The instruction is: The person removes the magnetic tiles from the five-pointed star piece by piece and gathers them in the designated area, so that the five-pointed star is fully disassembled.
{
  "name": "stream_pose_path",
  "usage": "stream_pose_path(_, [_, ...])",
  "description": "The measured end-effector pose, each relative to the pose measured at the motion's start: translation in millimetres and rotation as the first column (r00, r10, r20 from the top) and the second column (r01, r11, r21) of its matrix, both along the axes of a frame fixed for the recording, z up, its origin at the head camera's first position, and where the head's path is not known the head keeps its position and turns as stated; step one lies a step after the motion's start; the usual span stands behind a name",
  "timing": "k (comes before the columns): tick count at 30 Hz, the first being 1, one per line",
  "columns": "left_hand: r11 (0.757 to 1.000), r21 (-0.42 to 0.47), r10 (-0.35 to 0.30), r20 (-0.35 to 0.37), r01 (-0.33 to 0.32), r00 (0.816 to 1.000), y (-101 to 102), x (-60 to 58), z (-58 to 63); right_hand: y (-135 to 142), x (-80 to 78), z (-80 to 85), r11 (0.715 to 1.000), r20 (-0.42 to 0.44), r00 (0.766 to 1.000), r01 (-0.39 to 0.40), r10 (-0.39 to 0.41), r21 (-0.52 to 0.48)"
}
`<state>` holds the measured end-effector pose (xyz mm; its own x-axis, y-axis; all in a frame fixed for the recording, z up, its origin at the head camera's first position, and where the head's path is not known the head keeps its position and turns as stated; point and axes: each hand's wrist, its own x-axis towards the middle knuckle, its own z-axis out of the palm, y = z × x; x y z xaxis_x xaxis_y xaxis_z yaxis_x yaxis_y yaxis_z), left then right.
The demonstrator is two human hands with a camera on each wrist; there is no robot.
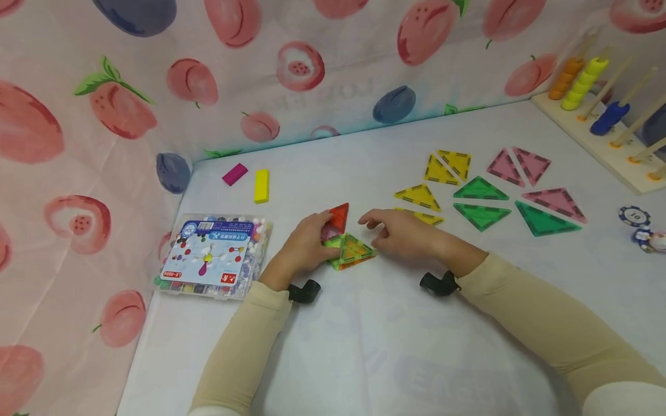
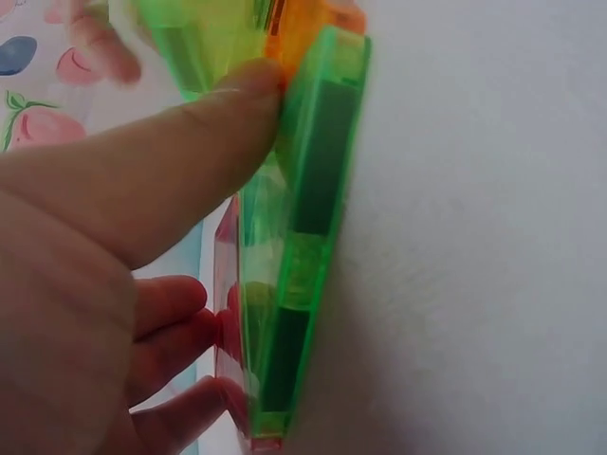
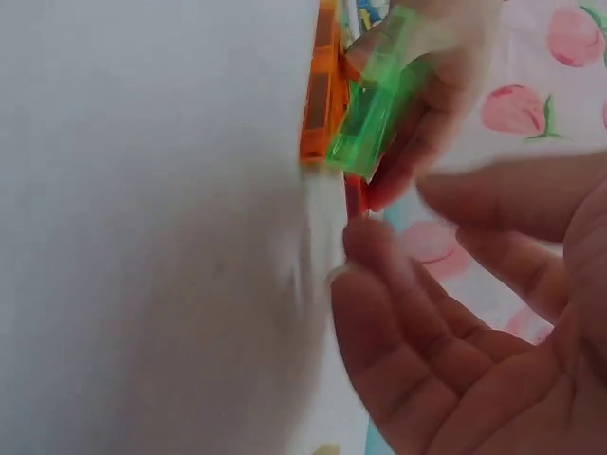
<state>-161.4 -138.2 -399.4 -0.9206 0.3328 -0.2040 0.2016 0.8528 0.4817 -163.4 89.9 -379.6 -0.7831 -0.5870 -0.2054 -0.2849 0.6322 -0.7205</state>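
Note:
My left hand point(image 1: 306, 240) grips a small cluster of translucent magnetic tiles on the table. Its thumb point(image 2: 190, 152) presses on a green tile point(image 2: 318, 161), while the fingers touch a pink tile point(image 2: 228, 284) behind. A red triangle tile point(image 1: 340, 217) stands at the far side of the cluster. Toward the right, a yellow-green triangle tile point(image 1: 356, 248) leans up over an orange tile point(image 3: 320, 114). Just right of the cluster hovers my right hand point(image 1: 403, 234), fingers loosely bent, with nothing between thumb and fingertips.
Loose yellow, green point(image 1: 481, 215) and pink triangle tiles point(image 1: 557, 202) lie beyond the right hand. A clear box of beads point(image 1: 262, 228) sits on the left, with yellow point(image 1: 262, 186) and magenta blocks point(image 1: 235, 174) behind it. At far right stand a peg-and-ring board point(image 1: 598, 136) and a chip point(image 1: 634, 216).

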Motion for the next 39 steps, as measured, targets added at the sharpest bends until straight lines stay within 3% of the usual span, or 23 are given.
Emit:
stream_pose_path(13, [1.0, 0.005, 0.009, -0.01, -0.009, 1.0, 1.3, 0.6, 2.9, -11.1, 6.7, -7.7, 0.997, 0.0, 0.998, -0.062, 0.062, 0.047])
stream_pose_path(19, [0.999, 0.0, 0.038, -0.02, -0.038, 0.999, 2.1, 1.8, 2.0, -11.3, 6.8, -7.5, 1.0, -0.046, 0.999, -0.008, 0.008, 0.0])
stream_pose_path(23, [0.999, -0.042, 0.013, -0.056, -0.015, 0.998, 3.2, 1.9, 0.7, -7.9, 3.3, -5.3, 0.998, -0.074, 0.996, 0.059, -0.057, 0.019])
stream_pose_path(29, [0.996, -0.086, 0.002, -0.064, -0.007, 0.998, 5.1, 1.8, 0.5, -3.0, -3.7, -5.2, 0.998, -0.104, 0.995, 0.014, -0.008, 0.057])
stream_pose_path(35, [0.996, -0.093, 0.005, -0.045, -0.009, 0.999, 5.7, 2.1, 1.6, 14.1, -5.3, 5.1, 0.996, -0.055, 0.997, -0.045, 0.049, 0.074])
stream_pose_path(39, [0.997, -0.073, 0.003, -0.022, -0.005, 1.0, 5.7, 2.7, 1.8, 39.7, -12.2, 18.4, 0.998, -0.049, 0.998, -0.023, 0.026, 0.067])
